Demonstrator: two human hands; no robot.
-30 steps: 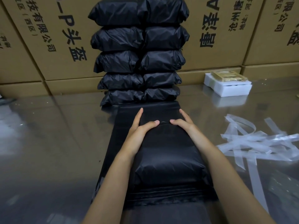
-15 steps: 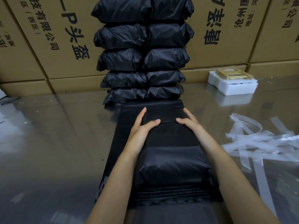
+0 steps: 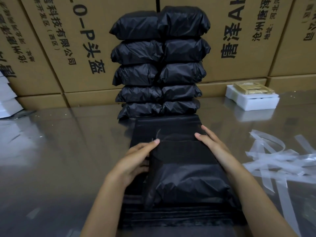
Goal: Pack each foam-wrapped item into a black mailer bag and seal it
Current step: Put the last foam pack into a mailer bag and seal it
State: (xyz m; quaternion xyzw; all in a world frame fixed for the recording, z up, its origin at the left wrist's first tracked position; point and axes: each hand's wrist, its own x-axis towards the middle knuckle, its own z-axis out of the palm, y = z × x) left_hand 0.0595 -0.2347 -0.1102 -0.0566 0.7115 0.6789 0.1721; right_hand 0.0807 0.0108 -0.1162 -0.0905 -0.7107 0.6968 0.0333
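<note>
Packing warehouse: stacked cartons (image 3: pixel 56 48), mailers (image 3: pixel 159 65).

Printed cardboard boxes (image 3: pixel 71 48) stand behind the glossy table (image 3: pixel 59 159), clear strips (image 3: pixel 282 159) lying right.

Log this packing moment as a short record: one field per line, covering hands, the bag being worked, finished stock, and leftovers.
left hand: grips left edge of the filled mailer bag
right hand: lies flat on the bag's right side
under it: flat black mailer bags
finished stock: stack of sealed bags, two columns, five high
right: foam tray with gold item; peeled clear strips
behind: cardboard cartons
</note>
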